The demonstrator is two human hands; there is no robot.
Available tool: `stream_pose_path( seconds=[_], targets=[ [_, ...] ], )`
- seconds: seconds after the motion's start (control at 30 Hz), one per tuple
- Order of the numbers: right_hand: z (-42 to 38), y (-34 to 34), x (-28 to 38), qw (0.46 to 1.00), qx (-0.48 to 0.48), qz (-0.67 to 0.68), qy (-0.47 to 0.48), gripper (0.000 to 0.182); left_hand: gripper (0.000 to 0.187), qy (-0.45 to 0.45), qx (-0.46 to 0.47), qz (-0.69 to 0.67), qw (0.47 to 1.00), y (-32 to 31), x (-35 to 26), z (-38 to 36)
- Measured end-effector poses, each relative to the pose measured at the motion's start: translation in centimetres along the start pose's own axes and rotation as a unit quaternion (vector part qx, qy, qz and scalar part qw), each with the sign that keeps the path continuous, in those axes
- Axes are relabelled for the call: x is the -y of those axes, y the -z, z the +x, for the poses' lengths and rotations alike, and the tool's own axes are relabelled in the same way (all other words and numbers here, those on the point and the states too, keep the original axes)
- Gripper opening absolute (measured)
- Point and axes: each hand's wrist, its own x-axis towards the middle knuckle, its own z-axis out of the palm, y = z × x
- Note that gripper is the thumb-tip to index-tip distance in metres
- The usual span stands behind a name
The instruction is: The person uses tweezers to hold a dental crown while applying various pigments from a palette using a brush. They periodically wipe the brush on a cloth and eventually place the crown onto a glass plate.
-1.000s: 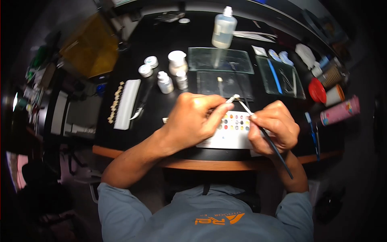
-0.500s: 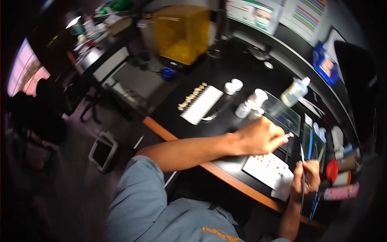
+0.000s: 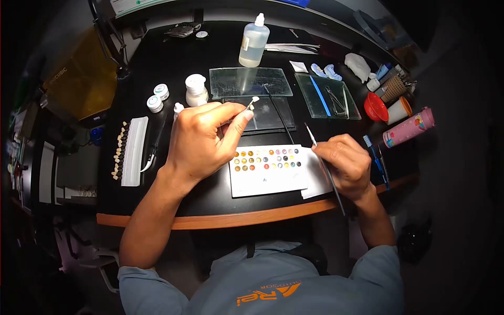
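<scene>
Pinching a small white tooth piece above the colour palette, the left hand is presenting it while the right hand, gripping a fine brush beside that palette, is not yet touching it, so painting seems unfinished.

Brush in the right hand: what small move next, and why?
Probably dip the brush tip into a colour well on the palette. The right hand holds it lifted just beside the palette, while the left hand holds the small white piece raised and apart.
</scene>
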Motion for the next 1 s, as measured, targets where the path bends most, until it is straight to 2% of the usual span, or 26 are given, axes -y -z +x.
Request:
stream_pose_path(
  seconds=[0.03,0.13,0.27,0.33,0.47,0.57,0.7,0.8,1.0],
  targets=[
    [0.1,-0.3,0.3,1.000,0.004,0.000,0.009,0.030,0.012,0.012,0.030,0.017,0.999,0.5,-0.1,0.0],
    [1.5,-1.0,1.3,0.999,0.024,0.007,0.032,0.030,0.013,0.015,0.025,0.038,0.999,0.8,0.9,0.3],
    [5.4,-2.1,0.4,0.996,0.048,-0.014,0.080,0.023,0.011,0.028,-0.036,0.015,0.999,1.3,1.4,0.8],
    [7.6,-3.9,-0.7,0.994,0.049,-0.024,0.090,0.013,0.010,0.018,-0.049,0.051,0.997,2.1,1.4,1.2],
    [11.4,-6.9,-0.7,0.986,0.123,-0.044,0.099,0.003,0.011,-0.023,-0.092,0.158,0.983,3.0,2.6,1.4],
    [13.1,-9.1,-0.6,0.976,0.155,-0.091,0.123,0.006,0.012,-0.041,-0.118,0.202,0.971,3.3,3.5,1.4],
    [14.6,-10.8,-1.4,0.972,0.204,-0.082,0.083,0.016,0.015,-0.046,-0.134,0.226,0.964,3.6,3.6,1.3],
    [15.2,-12.0,-1.7,0.969,0.217,-0.110,0.046,0.017,0.015,-0.048,-0.137,0.227,0.963,3.9,3.4,1.5],
    [15.1,-13.3,-1.4,0.966,0.202,-0.154,0.052,0.011,0.014,-0.051,-0.120,0.225,0.966,3.7,3.6,1.2]
  ],
)
